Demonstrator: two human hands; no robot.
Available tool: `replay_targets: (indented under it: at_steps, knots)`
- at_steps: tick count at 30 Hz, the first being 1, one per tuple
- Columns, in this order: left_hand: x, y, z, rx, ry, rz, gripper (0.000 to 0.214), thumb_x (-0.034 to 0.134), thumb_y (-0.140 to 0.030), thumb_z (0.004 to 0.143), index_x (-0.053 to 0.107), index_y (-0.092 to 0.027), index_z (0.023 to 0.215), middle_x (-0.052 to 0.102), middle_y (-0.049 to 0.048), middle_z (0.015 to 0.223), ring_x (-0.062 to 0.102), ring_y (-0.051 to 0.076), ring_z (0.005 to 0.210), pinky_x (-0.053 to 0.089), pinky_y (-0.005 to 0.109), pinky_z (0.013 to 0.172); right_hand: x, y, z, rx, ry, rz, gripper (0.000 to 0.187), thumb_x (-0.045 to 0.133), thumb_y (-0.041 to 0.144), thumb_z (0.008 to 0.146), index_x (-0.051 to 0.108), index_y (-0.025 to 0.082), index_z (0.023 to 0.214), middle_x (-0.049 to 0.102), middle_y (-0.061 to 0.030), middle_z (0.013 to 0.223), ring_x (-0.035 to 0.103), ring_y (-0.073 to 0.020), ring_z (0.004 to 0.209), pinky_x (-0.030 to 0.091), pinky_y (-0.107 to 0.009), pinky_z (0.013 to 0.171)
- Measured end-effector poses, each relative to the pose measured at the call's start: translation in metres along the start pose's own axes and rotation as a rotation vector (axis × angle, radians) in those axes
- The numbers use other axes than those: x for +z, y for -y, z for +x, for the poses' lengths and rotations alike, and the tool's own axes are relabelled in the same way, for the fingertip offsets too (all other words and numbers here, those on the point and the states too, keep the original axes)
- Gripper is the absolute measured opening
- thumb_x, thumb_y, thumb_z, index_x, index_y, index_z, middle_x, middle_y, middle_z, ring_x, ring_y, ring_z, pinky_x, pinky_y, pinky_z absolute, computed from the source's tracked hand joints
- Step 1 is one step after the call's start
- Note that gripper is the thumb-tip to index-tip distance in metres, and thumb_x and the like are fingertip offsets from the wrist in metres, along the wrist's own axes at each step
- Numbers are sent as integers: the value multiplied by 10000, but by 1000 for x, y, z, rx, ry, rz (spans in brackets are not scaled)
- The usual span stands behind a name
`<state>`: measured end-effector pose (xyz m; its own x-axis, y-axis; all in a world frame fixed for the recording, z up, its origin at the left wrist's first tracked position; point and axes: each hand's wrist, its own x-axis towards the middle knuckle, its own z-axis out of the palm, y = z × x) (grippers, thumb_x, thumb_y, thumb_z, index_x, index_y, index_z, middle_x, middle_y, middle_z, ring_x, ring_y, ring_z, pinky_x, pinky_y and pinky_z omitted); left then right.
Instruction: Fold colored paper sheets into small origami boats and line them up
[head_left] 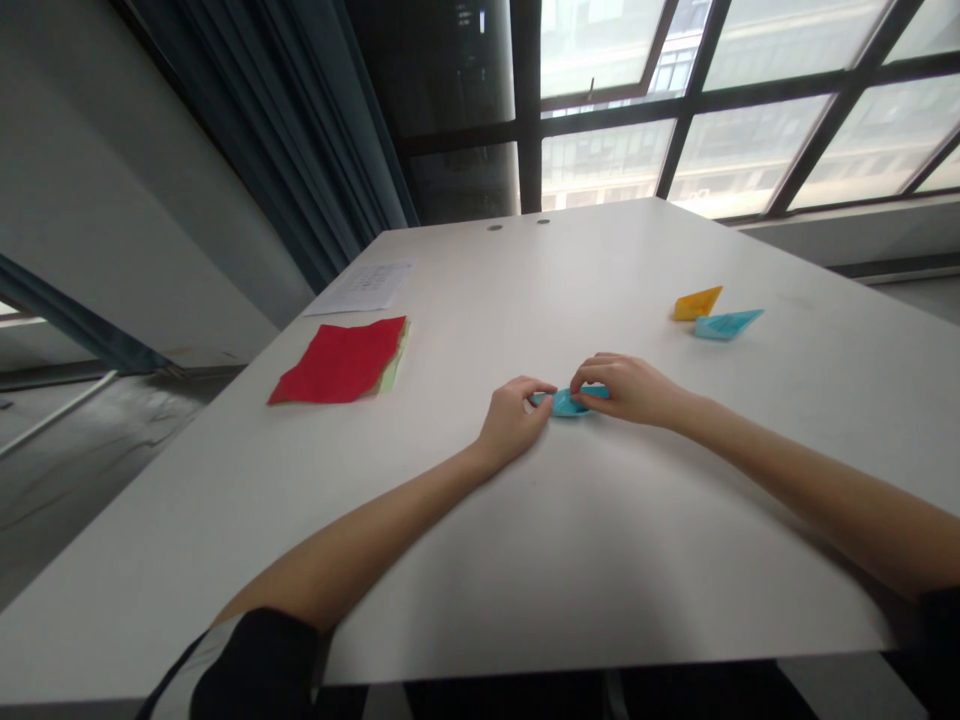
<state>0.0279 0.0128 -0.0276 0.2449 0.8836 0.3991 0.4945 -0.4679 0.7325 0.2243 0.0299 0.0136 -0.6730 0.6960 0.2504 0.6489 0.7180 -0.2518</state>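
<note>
A small folded piece of light-blue paper [568, 402] lies on the white table [525, 560] near its middle. My left hand [512, 420] pinches its left end with curled fingers. My right hand [628, 389] presses and grips its right end, fingers bent over it. Most of the paper is hidden between the two hands. Both forearms rest low over the tabletop.
A stack of coloured paper sheets with red on top [341, 360] lies at the left. A white printed sheet [364, 287] sits behind it. A folded yellow paper boat [696, 302] and a folded blue paper boat [726, 323] stand at the right. Windows and a curtain are beyond the table.
</note>
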Motion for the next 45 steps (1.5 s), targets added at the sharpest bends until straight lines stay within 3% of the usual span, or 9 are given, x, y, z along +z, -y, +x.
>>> replay_targets:
  at_steps: [6,13,21,31,45]
  knots:
    - [-2,-6,-2,55,53,27,204,568,-204,739,675,-176,910,655,65,898,586,162,774,451,270,731,-4,0,1,0,122,23,177,553,313,764,639,210,880,654,-44,788,579,-186,762,404,-281,681]
    - [-2,-3,-2,93,119,44,242,585,-233,746,661,-175,968,650,75,911,578,174,778,446,286,739,0,0,0,-3,162,-32,233,586,359,740,612,223,928,662,-54,816,563,-239,918,391,-342,775]
    - [-1,1,-1,67,137,64,253,604,-310,750,674,-184,958,656,68,880,569,170,750,438,276,700,5,2,0,19,176,-22,241,576,362,747,605,215,936,667,-60,837,562,-241,941,392,-362,802]
    - [-1,1,-2,42,139,75,275,608,-316,746,670,-182,979,664,59,904,584,163,773,450,265,716,-10,-2,5,-52,82,-8,179,537,327,795,672,217,835,684,-55,813,573,-224,888,408,-338,779]
    - [0,-3,0,62,162,131,292,554,-369,791,640,-185,1000,660,46,938,587,156,803,464,276,764,-11,-2,2,-90,98,-1,175,498,260,805,666,211,807,683,-48,809,568,-211,859,402,-323,765]
